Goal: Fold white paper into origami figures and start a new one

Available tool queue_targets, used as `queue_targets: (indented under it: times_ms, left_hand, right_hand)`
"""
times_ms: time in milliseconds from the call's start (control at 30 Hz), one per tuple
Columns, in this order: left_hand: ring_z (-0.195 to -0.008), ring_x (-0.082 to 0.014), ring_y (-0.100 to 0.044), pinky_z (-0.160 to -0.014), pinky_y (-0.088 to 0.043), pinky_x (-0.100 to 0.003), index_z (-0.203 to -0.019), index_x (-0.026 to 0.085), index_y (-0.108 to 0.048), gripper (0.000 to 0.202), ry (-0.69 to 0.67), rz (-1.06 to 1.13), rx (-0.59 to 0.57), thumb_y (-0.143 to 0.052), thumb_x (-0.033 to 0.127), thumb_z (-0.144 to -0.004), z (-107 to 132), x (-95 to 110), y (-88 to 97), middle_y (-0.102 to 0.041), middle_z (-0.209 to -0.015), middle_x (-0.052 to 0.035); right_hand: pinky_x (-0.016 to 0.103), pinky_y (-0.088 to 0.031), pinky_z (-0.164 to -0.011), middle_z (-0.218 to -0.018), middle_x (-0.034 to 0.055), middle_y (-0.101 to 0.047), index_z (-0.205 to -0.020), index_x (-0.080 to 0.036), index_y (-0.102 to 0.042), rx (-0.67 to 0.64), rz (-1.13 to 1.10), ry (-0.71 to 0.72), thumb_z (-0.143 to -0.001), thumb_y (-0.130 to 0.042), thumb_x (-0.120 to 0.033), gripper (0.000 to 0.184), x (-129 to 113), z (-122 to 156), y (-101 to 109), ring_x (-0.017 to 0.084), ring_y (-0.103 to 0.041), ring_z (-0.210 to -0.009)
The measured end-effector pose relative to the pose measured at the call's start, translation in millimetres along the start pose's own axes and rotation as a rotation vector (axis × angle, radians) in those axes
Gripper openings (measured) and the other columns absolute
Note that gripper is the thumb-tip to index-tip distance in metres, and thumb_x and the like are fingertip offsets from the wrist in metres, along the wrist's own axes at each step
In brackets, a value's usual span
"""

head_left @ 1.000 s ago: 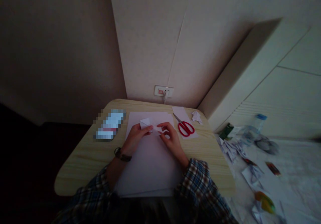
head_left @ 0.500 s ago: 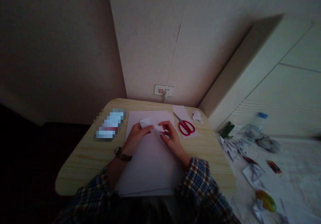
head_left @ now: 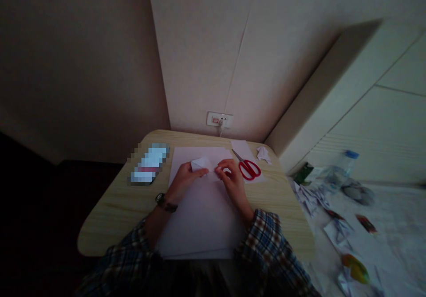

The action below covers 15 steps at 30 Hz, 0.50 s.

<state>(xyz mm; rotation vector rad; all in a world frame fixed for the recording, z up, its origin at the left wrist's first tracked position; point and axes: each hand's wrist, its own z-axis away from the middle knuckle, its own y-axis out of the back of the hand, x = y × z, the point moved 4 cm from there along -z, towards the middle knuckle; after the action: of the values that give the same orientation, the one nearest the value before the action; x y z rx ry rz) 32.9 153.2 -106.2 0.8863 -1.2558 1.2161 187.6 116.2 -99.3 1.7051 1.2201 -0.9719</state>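
Observation:
A small piece of folded white paper is held above a stack of white sheets on the small wooden table. My left hand grips its left side, thumb laid across the front. At its right end, my right hand pinches the paper between thumb and forefinger, the fingertips partly hiding the edge. Red-handled scissors lie just right of my right hand, on a white paper strip. Past them sits a folded paper figure.
On the table's left lies a phone, its screen blurred out. A wall socket with a plugged-in cable is behind the table. Lower to the right are a plastic bottle, more folded paper pieces and a yellow-green item.
My right thumb and forefinger have closed together at the paper's right end; they were farther apart before. The whole view has shifted slightly.

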Motion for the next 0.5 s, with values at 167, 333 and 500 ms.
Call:
queue_targets:
  times_ms: [167,333,500]
  left_hand:
    - [-0.057,-0.0144,-0.052,-0.056,-0.036,-0.025,-0.065,0.014,-0.064,0.026,0.027,-0.036,-0.006,-0.077,0.034,-0.054,0.7,-0.2,-0.2,-0.062,-0.059,0.0009]
    - [-0.058,-0.0145,-0.052,-0.055,-0.036,-0.024,-0.065,0.015,-0.064,0.023,0.020,-0.044,-0.017,-0.076,0.032,-0.055,-0.6,-1.3,-0.6,-0.061,-0.059,0.0016]
    - [-0.057,-0.0124,-0.051,-0.055,-0.035,-0.022,-0.065,0.016,-0.063,0.016,-0.032,-0.055,-0.026,-0.071,0.027,-0.058,0.7,1.9,-2.8,-0.059,-0.057,0.0031]
  right_hand:
    - [0.024,-0.047,-0.060,-0.089,0.0027,-0.057,-0.074,-0.022,-0.059,0.014,0.014,-0.022,-0.079,-0.060,-0.027,0.008,-0.8,0.0,-0.1,0.016,-0.055,-0.085]
    - [0.026,-0.047,-0.063,-0.086,0.0024,-0.062,-0.075,-0.021,-0.060,0.007,-0.011,-0.088,-0.080,-0.059,-0.029,0.009,2.5,0.7,-2.0,0.016,-0.058,-0.083]
    - [0.026,-0.045,-0.064,-0.080,0.0013,-0.063,-0.075,-0.021,-0.061,0.024,-0.006,-0.112,-0.079,-0.060,-0.028,0.009,3.1,1.6,-2.4,0.016,-0.058,-0.076]
